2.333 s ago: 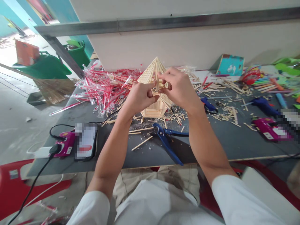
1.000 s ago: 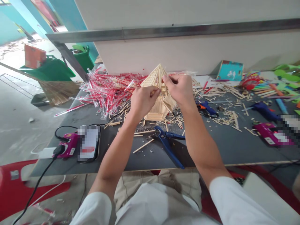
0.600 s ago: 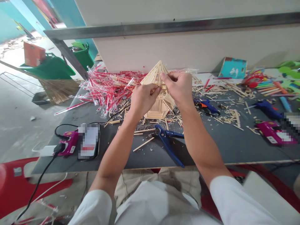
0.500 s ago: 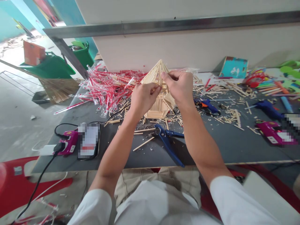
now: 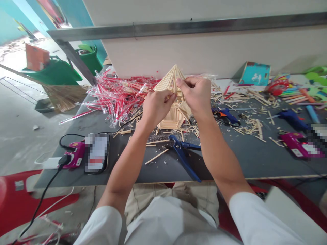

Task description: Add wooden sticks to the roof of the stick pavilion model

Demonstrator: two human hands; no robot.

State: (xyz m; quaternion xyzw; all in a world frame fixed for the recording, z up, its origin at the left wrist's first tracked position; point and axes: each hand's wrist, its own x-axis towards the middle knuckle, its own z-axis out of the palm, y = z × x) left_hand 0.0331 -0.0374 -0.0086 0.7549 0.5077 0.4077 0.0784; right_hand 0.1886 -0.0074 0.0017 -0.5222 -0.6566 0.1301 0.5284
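A model house (image 5: pixel 170 117) built of thin wooden sticks stands on the dark table in front of me, with a pointed roof (image 5: pixel 166 81) of slanting sticks. My left hand (image 5: pixel 158 104) is closed in a pinch at the lower front of that roof. At the roof's right side my right hand (image 5: pixel 196 95) pinches too, thumb toward the left hand. Both sets of fingertips meet the sticks and hide much of the roof's front. Nearer to me lies a blue cutter (image 5: pixel 182 154) with its handles spread, beside a few loose sticks (image 5: pixel 156 156).
Red-and-clear plastic wrappers (image 5: pixel 117 95) heap up at left. Blue glue guns (image 5: pixel 228 117) and stick offcuts (image 5: pixel 252 129) lie at right. A phone (image 5: pixel 96 153) and a magenta power strip (image 5: pixel 76 154) with cords occupy the front left. A metal rail (image 5: pixel 178 27) crosses behind.
Almost nothing differs. Both hands keep their pinch at the roof, and the model stays in place.
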